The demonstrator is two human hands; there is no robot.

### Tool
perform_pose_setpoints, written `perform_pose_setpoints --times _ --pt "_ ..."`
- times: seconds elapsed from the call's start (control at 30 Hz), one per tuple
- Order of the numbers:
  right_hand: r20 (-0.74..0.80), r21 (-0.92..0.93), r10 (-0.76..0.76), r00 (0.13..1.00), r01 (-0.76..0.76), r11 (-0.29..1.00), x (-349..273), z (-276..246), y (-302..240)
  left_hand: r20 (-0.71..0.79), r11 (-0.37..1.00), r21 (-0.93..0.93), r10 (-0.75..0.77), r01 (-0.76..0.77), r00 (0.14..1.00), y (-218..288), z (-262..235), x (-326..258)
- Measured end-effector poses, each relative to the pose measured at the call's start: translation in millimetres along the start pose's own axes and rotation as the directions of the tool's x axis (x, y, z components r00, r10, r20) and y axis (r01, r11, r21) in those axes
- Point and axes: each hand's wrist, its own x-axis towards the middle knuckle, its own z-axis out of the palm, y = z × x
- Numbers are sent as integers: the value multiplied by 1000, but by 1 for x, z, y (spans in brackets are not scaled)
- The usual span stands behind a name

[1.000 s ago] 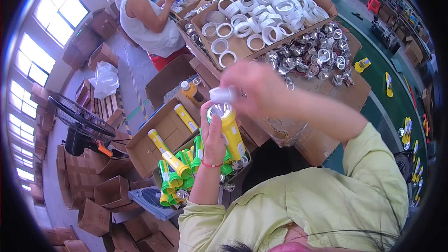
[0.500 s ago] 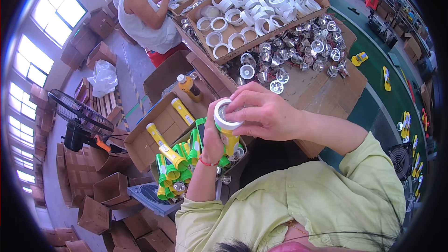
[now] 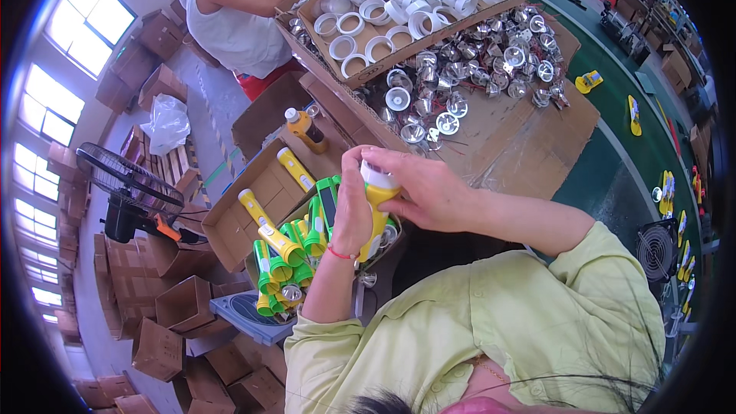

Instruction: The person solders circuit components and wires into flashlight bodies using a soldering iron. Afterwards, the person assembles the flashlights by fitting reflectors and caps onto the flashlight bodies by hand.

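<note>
My left hand [image 3: 351, 211] wraps around the body of a yellow flashlight [image 3: 375, 211], fingers curled tight on it, holding it upright in front of my chest. My right hand [image 3: 425, 188] comes in from the right and closes over the flashlight's white head ring [image 3: 378, 177], fingertips [image 3: 376, 155] pinched on the top of the ring, thumb side hidden behind it. The flashlight sits between both hands, above a pile of green and yellow flashlights [image 3: 291, 249] packed heads-down just below my left wrist. Red bracelet [image 3: 340, 254] on my left wrist. To the left of that, an open cardboard box [image 3: 257, 195] with two more yellow flashlights lying in it. Orange bottle [image 3: 305, 129] stands beside the box, upright. Farther up on the cardboard-covered table [image 3: 521, 138], a heap of shiny silver reflectors [image 3: 468, 69], and behind it a big box of white rings [image 3: 406, 4]. Another person in a white top [image 3: 234, 19] works at the far end, hands in their own stuff. Black fan [image 3: 126, 184] on the floor at left, stacks of small cartons [image 3: 165, 322] near it.
</note>
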Motion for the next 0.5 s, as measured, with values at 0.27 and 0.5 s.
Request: perform_pose_setpoints --times 0.27,0.5 --pt "118 390 479 870 -484 783 -5 -14 15 258 928 372 -90 -13 962 22 -22 -9" --pt "26 484 240 970 -223 846 -5 -19 -2 284 923 125 -384 363 879 32 -11 -29"
